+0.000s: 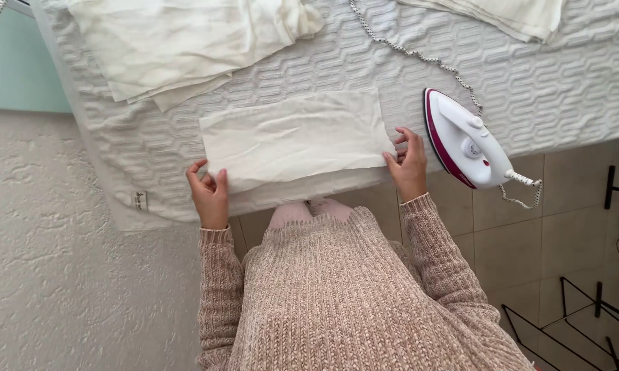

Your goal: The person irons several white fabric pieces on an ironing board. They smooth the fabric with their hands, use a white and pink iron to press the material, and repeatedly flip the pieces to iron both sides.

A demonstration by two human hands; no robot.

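A folded cream cloth (292, 141) lies flat on the counter (543, 82), which is covered with a white quilted pad, and both hands are at its near corners. The left hand (210, 192) pinches the cloth's near left corner, fingers curled on the edge. The right hand (409, 163) has its fingers spread and pressing the near right edge of the cloth, not clenched. So the cloth stretches between the two hands, lying just beyond them.

Right beside the right hand, on its outer side, a white iron with a dark pink rim (464, 141) rests on the pad, its braided cord (419, 55) trailing away across the counter. More cream cloths sit further off: a rumpled stack (179, 41) beyond the left hand and another folded one (502, 14) at the far edge.

A small pale fabric tag (139, 200) hangs at the pad's near left edge, near the left hand; its marking is too small to make out.
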